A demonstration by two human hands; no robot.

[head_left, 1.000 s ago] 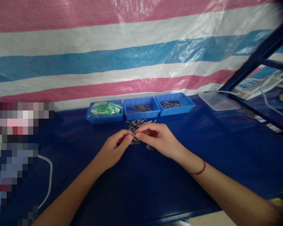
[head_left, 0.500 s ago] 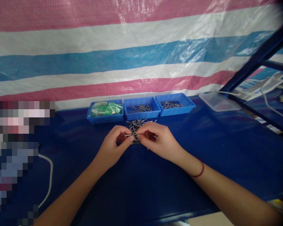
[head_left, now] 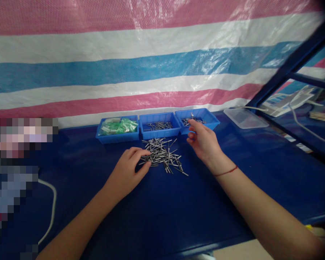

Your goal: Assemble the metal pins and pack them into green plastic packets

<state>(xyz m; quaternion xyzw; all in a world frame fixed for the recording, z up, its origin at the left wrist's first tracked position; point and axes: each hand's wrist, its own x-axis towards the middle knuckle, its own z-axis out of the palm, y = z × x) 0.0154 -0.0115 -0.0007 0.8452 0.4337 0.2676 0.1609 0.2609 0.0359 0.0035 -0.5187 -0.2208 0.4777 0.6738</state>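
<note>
Head view: a likely finished pin [head_left: 192, 116] is being moved from pile [head_left: 164, 157] to rear-edge tray [head_left: 211, 121], pinched by the right hand [head_left: 204, 142]; narrowed left hand [head_left: 130, 168] fingers are being laid on the pile.

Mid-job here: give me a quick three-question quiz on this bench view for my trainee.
1. Multiple choice: the left hand rests its fingertips on: A) the white cable; B) the loose pile of metal pins; C) the clear lid.
2. True or false: all three blue trays hold metal pins.
3. Fill in: the right hand holds a pin over the blue tray on the far ____.
Key: 1 B. 2 False: the left tray holds green packets. 3 right.
</note>
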